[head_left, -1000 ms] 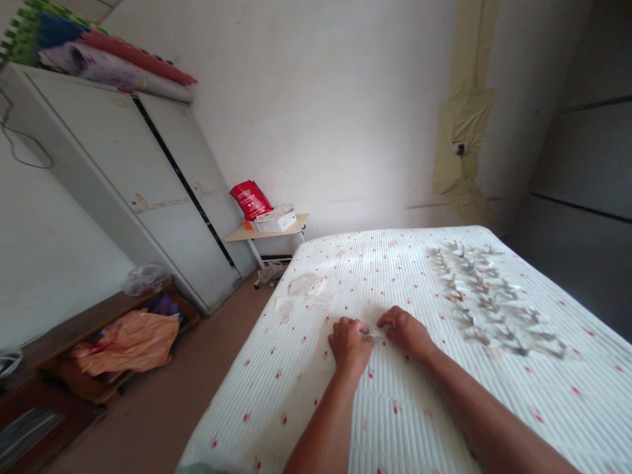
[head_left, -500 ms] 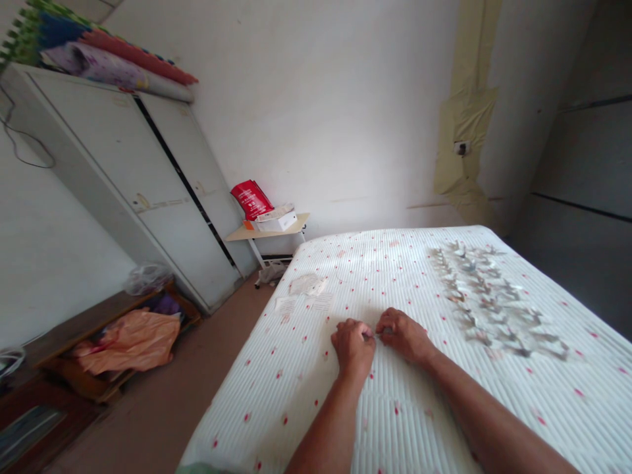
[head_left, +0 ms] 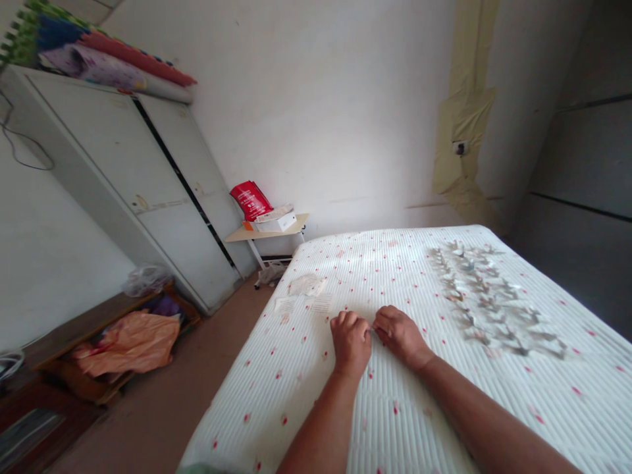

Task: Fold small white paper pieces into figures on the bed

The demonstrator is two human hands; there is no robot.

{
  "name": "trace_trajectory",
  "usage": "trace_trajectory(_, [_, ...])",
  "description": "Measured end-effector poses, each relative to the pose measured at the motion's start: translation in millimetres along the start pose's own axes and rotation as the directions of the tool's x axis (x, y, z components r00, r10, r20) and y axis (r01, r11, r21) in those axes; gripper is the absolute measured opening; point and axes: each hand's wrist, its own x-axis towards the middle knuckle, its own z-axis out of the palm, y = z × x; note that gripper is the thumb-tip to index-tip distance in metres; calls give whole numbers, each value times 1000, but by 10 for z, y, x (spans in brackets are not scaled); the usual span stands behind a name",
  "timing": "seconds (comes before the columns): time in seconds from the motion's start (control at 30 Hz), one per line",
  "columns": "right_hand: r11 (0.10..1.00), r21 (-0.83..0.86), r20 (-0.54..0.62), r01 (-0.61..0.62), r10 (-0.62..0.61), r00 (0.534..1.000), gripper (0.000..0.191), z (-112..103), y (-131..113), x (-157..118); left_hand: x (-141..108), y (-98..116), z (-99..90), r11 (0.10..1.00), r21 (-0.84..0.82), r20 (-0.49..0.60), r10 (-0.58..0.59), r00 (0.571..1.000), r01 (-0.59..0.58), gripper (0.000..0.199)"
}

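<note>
My left hand (head_left: 351, 339) and my right hand (head_left: 399, 334) are close together above the middle of the bed, fingers curled in a pinch. Between their fingertips shows a sliver of a small greyish folded paper (head_left: 372, 329), mostly hidden by the fingers. To the right, several folded paper cranes (head_left: 481, 283) stand in rows on the white ribbed bedspread (head_left: 395, 401) with red dots. Beyond my left hand lie flat printed paper sheets (head_left: 307, 286), near the bed's left edge.
A small table (head_left: 237, 235) at the far left corner of the bed bears a red bag (head_left: 250, 199) and a white box (head_left: 277, 222). A grey cabinet (head_left: 113, 151) stands at left. An orange plastic bag (head_left: 133, 342) lies on a low wooden bench (head_left: 74, 326).
My fingers have shifted slightly around the small paper, and the left hand has turned with its knuckles more upward. The cranes and sheets stay where they were.
</note>
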Motion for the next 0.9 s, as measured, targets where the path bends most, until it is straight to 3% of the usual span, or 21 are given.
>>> trace_trajectory(0.17, [1000,19,93,-19,17,995,17,-1,-13,-29,-28,-24,7,997,28,88,62,994,-65,9])
trace_trajectory(0.33, [993,72,229,-91,73,971,17,-92,-50,-35,-61,-10,-34,998,22,189,59,980,-64,12])
trace_trajectory(0.47, [988,134,292,-79,37,956,19,-119,-17,-57,-99,3,-112,999,-15,271,51,961,-48,17])
trace_trajectory(0.63, [987,149,333,-63,10,943,21,-122,31,-77,-157,-24,-167,993,-91,274,95,957,-73,21])
trace_trajectory(0.9, [985,154,333,-74,19,943,18,-195,-17,-53,-123,-49,-113,986,-154,256,-14,967,55,15])
